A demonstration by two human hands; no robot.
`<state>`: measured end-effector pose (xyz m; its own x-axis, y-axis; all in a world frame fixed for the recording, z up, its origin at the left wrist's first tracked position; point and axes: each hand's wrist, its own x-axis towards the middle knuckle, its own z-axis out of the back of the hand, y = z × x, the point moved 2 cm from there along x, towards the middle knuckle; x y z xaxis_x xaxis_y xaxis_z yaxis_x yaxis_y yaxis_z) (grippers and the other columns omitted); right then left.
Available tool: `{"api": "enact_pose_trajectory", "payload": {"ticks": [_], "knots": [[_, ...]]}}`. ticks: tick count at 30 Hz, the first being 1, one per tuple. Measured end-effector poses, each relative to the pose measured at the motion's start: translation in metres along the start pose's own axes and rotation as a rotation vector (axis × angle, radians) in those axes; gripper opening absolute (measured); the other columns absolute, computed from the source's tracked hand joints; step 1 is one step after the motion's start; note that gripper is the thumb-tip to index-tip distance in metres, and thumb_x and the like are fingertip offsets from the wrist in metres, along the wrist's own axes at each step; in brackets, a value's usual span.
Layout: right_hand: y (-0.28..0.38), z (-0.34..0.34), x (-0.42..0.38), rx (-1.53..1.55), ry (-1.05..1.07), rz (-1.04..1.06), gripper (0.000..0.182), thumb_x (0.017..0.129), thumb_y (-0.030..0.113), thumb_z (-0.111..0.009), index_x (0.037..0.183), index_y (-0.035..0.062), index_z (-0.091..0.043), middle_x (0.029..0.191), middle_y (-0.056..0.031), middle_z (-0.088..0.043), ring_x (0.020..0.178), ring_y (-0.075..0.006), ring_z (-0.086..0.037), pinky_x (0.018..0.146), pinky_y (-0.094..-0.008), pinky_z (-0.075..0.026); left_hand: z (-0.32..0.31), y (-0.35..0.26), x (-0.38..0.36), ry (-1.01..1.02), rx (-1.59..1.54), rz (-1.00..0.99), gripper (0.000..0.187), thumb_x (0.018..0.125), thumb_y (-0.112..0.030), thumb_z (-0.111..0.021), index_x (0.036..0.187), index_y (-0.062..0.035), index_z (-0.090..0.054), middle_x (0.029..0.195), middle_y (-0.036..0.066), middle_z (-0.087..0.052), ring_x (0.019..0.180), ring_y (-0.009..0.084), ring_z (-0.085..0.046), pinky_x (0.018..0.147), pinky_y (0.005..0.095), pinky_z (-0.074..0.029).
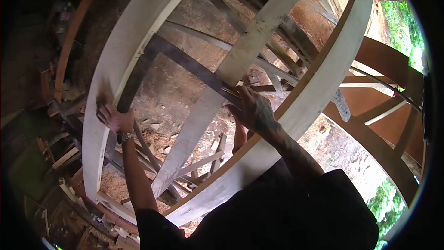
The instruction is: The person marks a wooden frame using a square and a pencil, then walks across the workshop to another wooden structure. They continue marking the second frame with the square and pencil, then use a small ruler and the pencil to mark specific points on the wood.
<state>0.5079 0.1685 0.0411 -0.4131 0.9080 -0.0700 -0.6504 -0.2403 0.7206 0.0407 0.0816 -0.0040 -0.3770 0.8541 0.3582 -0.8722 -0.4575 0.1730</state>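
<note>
My left hand (115,118), below a wristwatch (124,137), lies with its fingers spread on the face of a pale curved wooden beam (104,71); its thumb is at the beam's inner edge. My right hand (254,109) is closed round a thin pencil-like stick (231,92), over a dark flat strip (189,67). That strip runs from near the left beam across a pale curved crosspiece (240,58). Below my right hand, a piece of bare skin (239,136) shows; I cannot tell whose or which part it is.
Another curved beam (319,88) passes under my right forearm. Reddish-brown curved panels (379,111) stand at the right. Dark timbers (296,37) lie behind the frame. Sawdust and wood scraps cover the ground (157,92), with offcuts (67,157) at the lower left.
</note>
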Motion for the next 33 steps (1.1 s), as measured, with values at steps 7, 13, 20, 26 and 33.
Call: {"api": "enact_pose_trajectory", "payload": {"ticks": [7,13,20,26,33], "knots": [[-0.035,-0.005,0.006,0.022,-0.012,-0.02,0.037,0.091,0.018,-0.08,0.111,0.0042,-0.052,0.092,-0.0214,-0.068,0.081,-0.046,-0.071,0.066,-0.0556,-0.058,0.022,-0.023,0.018,0.047,-0.05,-0.053,0.113,0.065,-0.028,-0.093,0.165,-0.0216,-0.041,0.16,0.014,-0.049,0.15,0.0388,-0.046,0.126,0.0663,-0.032],[-0.067,0.042,0.036,-0.033,-0.201,0.02,0.033,0.088,0.013,-0.085,0.111,0.0004,-0.065,0.097,-0.0225,-0.07,0.086,-0.0426,-0.074,0.072,-0.0484,-0.057,0.011,-0.083,0.062,0.086,-0.071,-0.147,0.121,0.062,-0.034,-0.098,0.166,-0.0273,-0.037,0.163,0.009,-0.045,0.156,0.0324,-0.04,0.128,0.0704,-0.028],[-0.095,0.073,0.059,-0.078,-0.207,0.009,0.039,0.085,0.014,-0.087,0.116,-0.0012,-0.069,0.104,-0.0242,-0.074,0.095,-0.0453,-0.074,0.081,-0.0487,-0.057,0.012,-0.129,0.087,-0.027,-0.143,-0.222,0.112,0.065,-0.028,-0.094,0.163,-0.0165,-0.043,0.165,0.011,-0.045,0.155,0.0392,-0.041,0.125,0.0646,-0.034],[-0.104,0.095,0.074,-0.068,-0.116,-0.072,0.038,0.087,0.016,-0.085,0.119,0.0015,-0.07,0.105,-0.0232,-0.076,0.093,-0.044,-0.076,0.081,-0.0488,-0.058,0.009,-0.146,0.1,-0.048,-0.151,-0.239,0.113,0.064,-0.032,-0.094,0.164,-0.0154,-0.044,0.167,0.012,-0.046,0.156,0.0391,-0.04,0.126,0.0633,-0.033],[-0.108,0.107,0.091,0.053,-0.057,0.034,0.034,0.092,0.018,-0.078,0.122,0.0054,-0.069,0.101,-0.0225,-0.073,0.092,-0.0473,-0.072,0.078,-0.0526,-0.057,0.007,-0.148,0.103,-0.055,-0.173,-0.239,0.121,0.058,-0.033,-0.094,0.166,-0.0155,-0.043,0.169,0.012,-0.045,0.155,0.0394,-0.043,0.125,0.0633,-0.035]]}}
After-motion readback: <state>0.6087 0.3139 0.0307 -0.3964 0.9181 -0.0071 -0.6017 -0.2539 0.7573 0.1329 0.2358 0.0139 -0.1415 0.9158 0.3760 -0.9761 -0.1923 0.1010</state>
